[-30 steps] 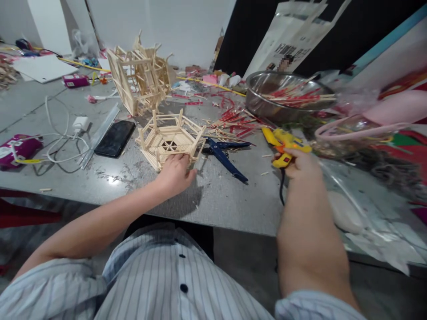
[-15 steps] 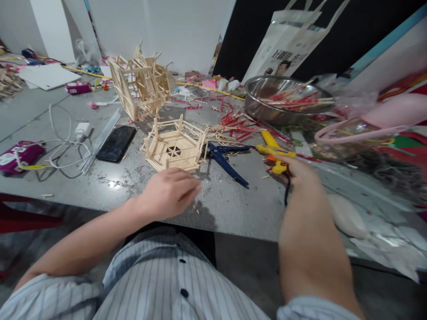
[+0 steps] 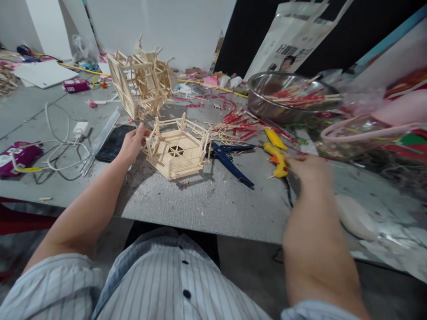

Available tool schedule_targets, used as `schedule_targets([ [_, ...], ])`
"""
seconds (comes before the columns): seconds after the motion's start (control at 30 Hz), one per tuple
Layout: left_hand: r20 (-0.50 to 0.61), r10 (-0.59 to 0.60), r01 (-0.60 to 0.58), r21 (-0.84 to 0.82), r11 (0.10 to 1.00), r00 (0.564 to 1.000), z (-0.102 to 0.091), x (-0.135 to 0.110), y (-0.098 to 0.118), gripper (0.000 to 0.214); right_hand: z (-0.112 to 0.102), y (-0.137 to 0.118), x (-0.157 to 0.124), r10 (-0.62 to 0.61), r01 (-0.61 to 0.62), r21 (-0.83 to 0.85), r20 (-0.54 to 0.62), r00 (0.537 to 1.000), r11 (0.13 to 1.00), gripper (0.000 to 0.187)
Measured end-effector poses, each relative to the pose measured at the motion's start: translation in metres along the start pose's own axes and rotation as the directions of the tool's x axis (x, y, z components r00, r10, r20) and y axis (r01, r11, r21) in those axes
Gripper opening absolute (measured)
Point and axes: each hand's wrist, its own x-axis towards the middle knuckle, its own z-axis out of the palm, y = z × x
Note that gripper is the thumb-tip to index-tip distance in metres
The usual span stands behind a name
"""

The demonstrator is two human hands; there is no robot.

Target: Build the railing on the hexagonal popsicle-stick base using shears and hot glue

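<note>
A hexagonal frame of thin wooden sticks (image 3: 190,156), with short posts and rails around its rim, lies on the grey table before me. At its left edge is my left hand (image 3: 132,141), above the right end of a black phone (image 3: 108,146); its fingers are stretched out and I see nothing held. A yellow glue gun (image 3: 279,162) with an orange trigger rests on the table to the right. Just right of it, my right hand (image 3: 308,168) is smeared by motion, its fingers unclear. Blue-handled cutters (image 3: 231,166) lie between the frame and the glue gun.
A taller stick structure (image 3: 143,82) stands behind the frame. Red-and-wood sticks (image 3: 238,124) lie scattered near a steel bowl (image 3: 258,100) holding more sticks. At left are a white charger (image 3: 81,130) with cable and a purple pack (image 3: 22,158). A pink-handled basket (image 3: 363,138) stands right.
My left hand has moved left and away from me, from the frame's front to its left side. My right hand has let go of the glue gun, which now lies turned on the table.
</note>
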Motion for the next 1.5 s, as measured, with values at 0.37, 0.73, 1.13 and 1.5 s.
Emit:
schedule_targets([
  [0.37, 0.095, -0.162, 0.153, 0.098, 0.983, 0.982, -0.01, -0.018, 0.016, 0.018, -0.036, -0.133, -0.114, -0.656, 0.207, 0.664, 0.55, 0.517, 0.719, 0.022],
  [0.73, 0.139, -0.338, 0.302, 0.231, 0.925, 0.931, -0.019, -0.027, 0.033, 0.016, -0.016, -0.161, -0.12, -0.505, -0.301, 0.793, 0.58, 0.639, 0.53, 0.017],
  [1.13, 0.153, -0.331, 0.252, 0.386, 0.887, 0.931, -0.023, -0.026, 0.033, 0.026, 0.013, -0.174, -0.098, -0.379, -0.37, 0.889, 0.451, 0.808, 0.269, 0.016],
  [1.5, 0.056, -0.21, 0.154, 0.505, 0.849, 0.976, -0.025, -0.017, 0.018, 0.038, 0.051, -0.145, -0.082, -0.393, 0.141, 0.897, 0.04, 0.919, 0.42, 0.016],
])
